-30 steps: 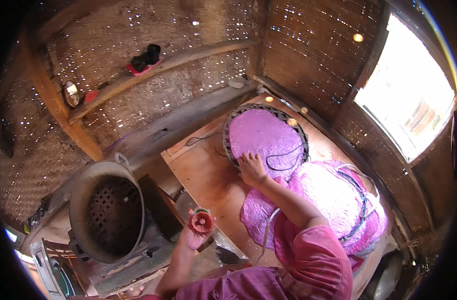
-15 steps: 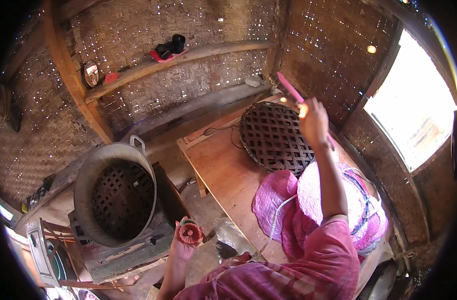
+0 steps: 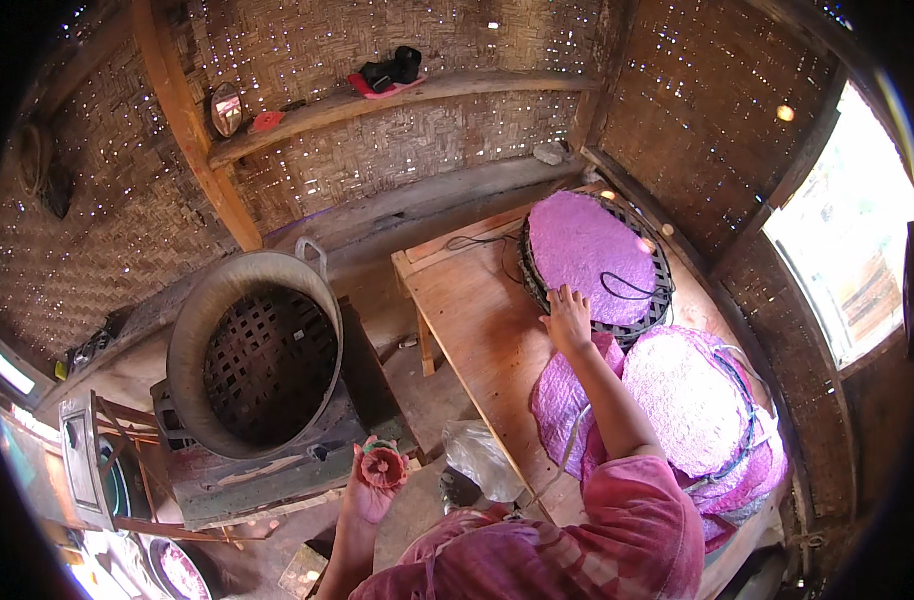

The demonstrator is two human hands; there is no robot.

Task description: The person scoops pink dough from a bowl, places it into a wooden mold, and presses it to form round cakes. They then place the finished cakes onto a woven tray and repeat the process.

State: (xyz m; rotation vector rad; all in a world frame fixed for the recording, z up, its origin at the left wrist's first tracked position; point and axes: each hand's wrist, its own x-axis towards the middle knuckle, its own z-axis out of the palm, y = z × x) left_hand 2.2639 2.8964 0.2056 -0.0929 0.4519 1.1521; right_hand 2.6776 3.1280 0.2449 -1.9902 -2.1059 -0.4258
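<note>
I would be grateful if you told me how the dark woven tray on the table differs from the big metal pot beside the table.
The woven tray is flat and shallow; the metal pot is deep, tilted, with a handle. The tray carries a purple round sheet, which the right hand touches at its edge; the pot holds no sheet, and the left hand grips a small red thing near it. Both show dark lattice weave.

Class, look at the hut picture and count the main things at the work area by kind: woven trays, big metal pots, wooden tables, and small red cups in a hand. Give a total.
Woven round tray: 1
Big metal pot: 1
Wooden table: 1
Small red cup, held in the left hand: 1
Total: 4
</note>
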